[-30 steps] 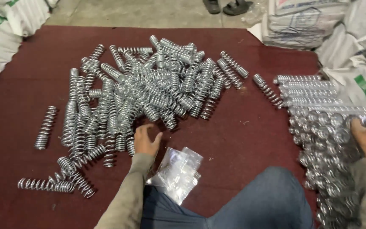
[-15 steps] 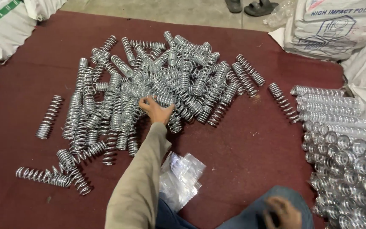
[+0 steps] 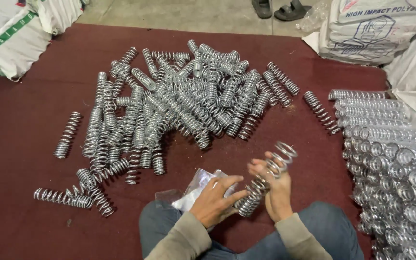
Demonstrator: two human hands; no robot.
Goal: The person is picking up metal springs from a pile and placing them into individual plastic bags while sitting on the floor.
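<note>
Your hands: left hand [image 3: 216, 201] and right hand [image 3: 274, 185] both grip one steel spring [image 3: 265, 180], tilted, over your lap. Loose spring pile [image 3: 179, 108] lies ahead on maroon mat [image 3: 25, 144]; stacked springs [image 3: 391, 163] at right.

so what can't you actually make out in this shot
Head view only:
- Spring between left hand and right hand: fingers cover its middle.
- Clear plastic bags: half hidden under the left hand.
- Stacked springs: cut off by the right edge.
- Sandals: cropped at the top.
</note>
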